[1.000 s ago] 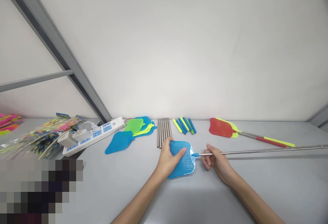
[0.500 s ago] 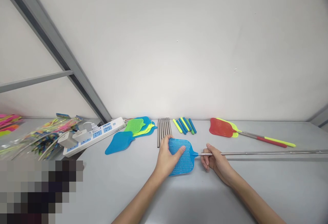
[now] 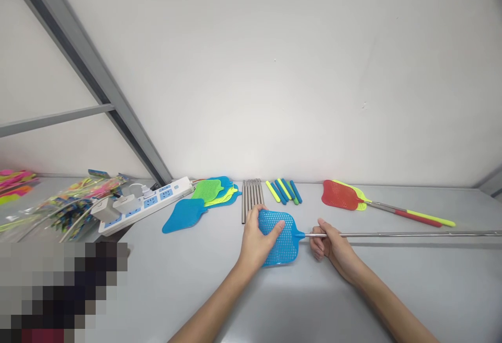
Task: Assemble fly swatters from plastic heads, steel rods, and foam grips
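My left hand [image 3: 257, 238] grips the left side of a blue perforated fly swatter head [image 3: 283, 243], thumb on top and fingers behind its edge. From the head's neck a thin metal telescopic rod [image 3: 392, 235] runs out to the right, past the frame edge. Close to the neck, my right hand [image 3: 331, 246] is closed round this rod, thumb and forefinger along it. Just behind my left hand lies a row of short metal rods [image 3: 252, 196]. Beside them are several blue and yellow grip sleeves [image 3: 284, 191].
Loose swatter heads in blue [image 3: 184, 215], green [image 3: 207, 191] and yellow lie at left. A white power strip [image 3: 151, 204] with plugs and bagged colourful items [image 3: 74, 207] are further left. Red [image 3: 340, 195] and yellow swatters with handles lie at right. A wall stands behind the table [image 3: 157, 290].
Both hands keep the same hold on the swatter head and rod. The view has shifted very slightly, with everything a little further right and up.
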Tool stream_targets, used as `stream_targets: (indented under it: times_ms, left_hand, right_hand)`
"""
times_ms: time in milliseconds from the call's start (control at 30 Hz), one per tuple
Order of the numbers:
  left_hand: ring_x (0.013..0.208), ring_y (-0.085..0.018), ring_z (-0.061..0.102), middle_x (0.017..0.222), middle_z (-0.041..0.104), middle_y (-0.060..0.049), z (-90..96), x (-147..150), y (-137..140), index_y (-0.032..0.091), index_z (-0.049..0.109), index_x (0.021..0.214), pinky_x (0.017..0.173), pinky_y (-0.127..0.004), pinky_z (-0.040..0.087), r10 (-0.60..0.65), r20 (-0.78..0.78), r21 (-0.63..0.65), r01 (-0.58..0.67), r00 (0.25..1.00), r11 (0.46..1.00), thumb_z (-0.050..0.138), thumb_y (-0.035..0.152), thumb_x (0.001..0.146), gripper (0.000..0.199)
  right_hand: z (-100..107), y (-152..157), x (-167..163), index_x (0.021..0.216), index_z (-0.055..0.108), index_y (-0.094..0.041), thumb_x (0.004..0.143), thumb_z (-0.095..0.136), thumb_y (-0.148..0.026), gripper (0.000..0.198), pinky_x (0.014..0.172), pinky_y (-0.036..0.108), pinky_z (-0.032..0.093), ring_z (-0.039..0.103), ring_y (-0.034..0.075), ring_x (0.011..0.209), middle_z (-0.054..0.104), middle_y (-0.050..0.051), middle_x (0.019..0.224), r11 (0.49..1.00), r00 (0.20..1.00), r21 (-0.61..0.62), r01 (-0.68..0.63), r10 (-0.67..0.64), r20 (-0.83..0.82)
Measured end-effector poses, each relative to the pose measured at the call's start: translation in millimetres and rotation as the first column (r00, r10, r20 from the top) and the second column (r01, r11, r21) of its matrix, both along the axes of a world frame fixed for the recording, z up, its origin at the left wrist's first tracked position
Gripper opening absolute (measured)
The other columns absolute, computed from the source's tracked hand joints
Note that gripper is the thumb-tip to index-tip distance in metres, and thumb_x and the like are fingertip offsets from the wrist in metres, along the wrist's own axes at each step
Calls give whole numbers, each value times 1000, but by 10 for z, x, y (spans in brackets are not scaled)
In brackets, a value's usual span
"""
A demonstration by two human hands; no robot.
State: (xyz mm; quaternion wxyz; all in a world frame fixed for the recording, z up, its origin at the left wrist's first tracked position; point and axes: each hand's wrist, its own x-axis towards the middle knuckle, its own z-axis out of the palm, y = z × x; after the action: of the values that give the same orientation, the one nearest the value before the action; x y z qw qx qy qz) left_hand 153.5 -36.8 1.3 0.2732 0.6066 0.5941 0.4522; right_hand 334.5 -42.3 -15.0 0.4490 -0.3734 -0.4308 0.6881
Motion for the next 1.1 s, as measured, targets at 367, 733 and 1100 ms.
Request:
stream_targets:
  times_ms: [367,733,1100]
  left_hand:
    - [88,-19,48,93,48,-4,-87,84,-78,20,42,95,76,-31,38,57,16,-33,-57,998,998,55,41,66,38]
    - [89,-17,45,94,44,-3,-34,113,-135,21,40,95,78,-31,37,55,-8,2,-55,998,998,54,38,68,35]
    - [86,-19,49,91,49,-3,17,61,-85,21,43,94,76,-32,38,37,-14,1,-37,999,999,54,41,67,36]
  right_hand:
    - [-30,11,-1,42,39,-17,81,28,-48,51,44,25,27,36,10,39,39,0,39,999,999,-29,-45,45,-11]
    - [-63,-30,-53,43,41,-17,81,24,-49,53,45,26,27,39,12,41,40,0,40,996,996,-33,-79,77,-45]
    - [-27,-42,-71,43,37,-18,80,26,-51,51,46,25,27,38,11,39,35,-2,41,995,996,-51,-86,86,-8]
